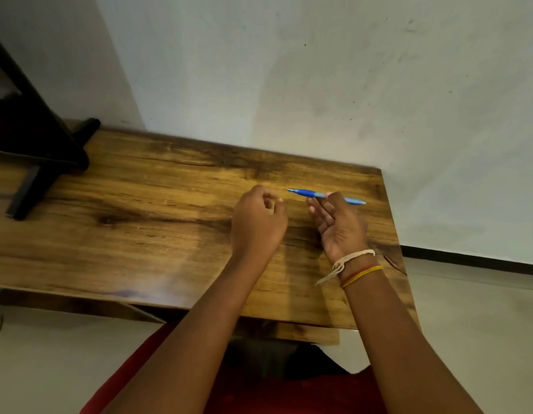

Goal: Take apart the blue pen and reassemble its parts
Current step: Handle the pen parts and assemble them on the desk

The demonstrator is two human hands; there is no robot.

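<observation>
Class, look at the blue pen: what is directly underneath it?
The right hand pinches the blue pen above the wooden table. Its fingers cover part of the barrel, and the table surface directly beneath is partly hidden.

The pen (325, 196) is bright blue with a darker blue grip end, and the table (140, 204) is warm brown with dark streaky woodgrain. Wrist threads (353, 265) are white, red and yellow, wall (319, 70) plain off-white.
</observation>
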